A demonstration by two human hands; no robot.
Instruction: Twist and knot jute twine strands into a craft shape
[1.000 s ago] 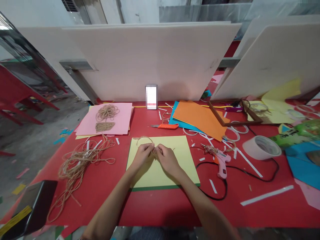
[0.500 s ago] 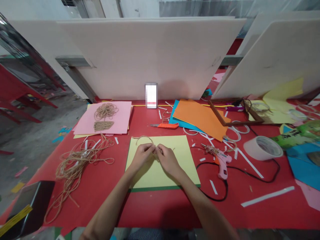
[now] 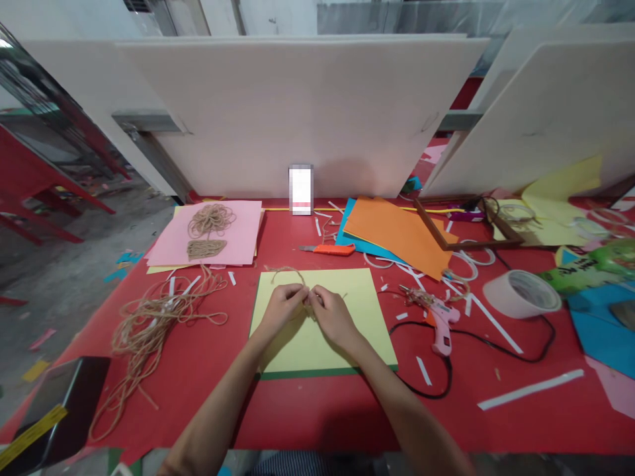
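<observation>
Over a pale yellow sheet (image 3: 322, 354), my left hand (image 3: 284, 305) and my right hand (image 3: 331, 314) meet with fingertips nearly touching. Both pinch a piece of brown twine (image 3: 288, 270); one end curves out above my left hand, and a short end pokes out past my right. Most of the twine between the fingers is hidden. A tangled heap of the same twine (image 3: 149, 330) lies to the left. Behind it, a pink sheet (image 3: 166, 238) carries a looped twine bundle (image 3: 211, 219) and a flat twine piece (image 3: 206, 248).
An orange utility knife (image 3: 332, 250) lies beyond the yellow sheet, blade showing. To the right are a pink glue gun (image 3: 443, 324) with its black cord, a tape roll (image 3: 520, 294), orange paper (image 3: 397, 231) and white strips. A phone (image 3: 301, 190) leans against the white board. A black box (image 3: 64, 403) sits front left.
Almost nothing differs. Both hands keep their pinch on the twine in the same place, and the view has shifted very slightly.
</observation>
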